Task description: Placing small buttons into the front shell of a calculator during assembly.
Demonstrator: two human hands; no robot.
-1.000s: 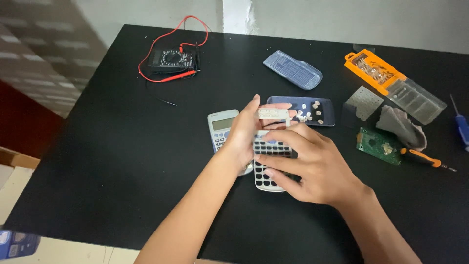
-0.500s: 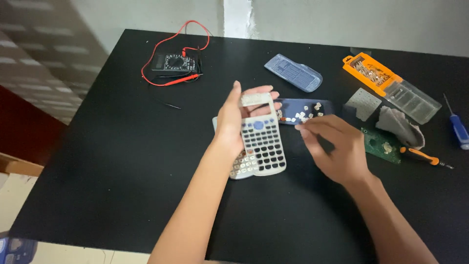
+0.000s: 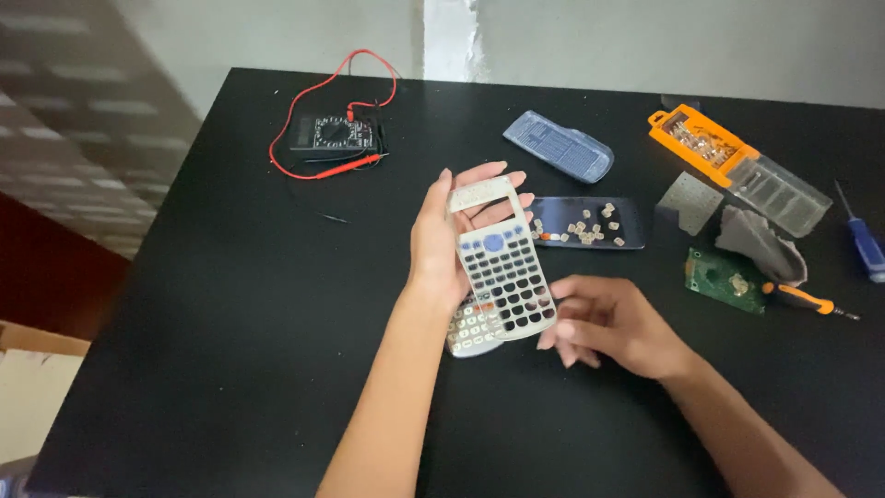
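Here, mid-table:
Left hand (image 3: 442, 244): fingers loosely spread, gripping calculator front shell (image 3: 502, 263), raised and tilted.
Right hand (image 3: 608, 323): fingers curled, blurred, just beside the shell's lower edge; contact unclear.
Under shell: second calculator (image 3: 470, 330) on black table (image 3: 230, 323).
Near: dark tray (image 3: 585, 221) of loose keys; multimeter (image 3: 332, 134) well apart.

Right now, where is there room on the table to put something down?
The table is bare on the left, below the multimeter, and along the near edge. It is crowded at the right, around the tray, bit case, circuit board and screwdrivers.
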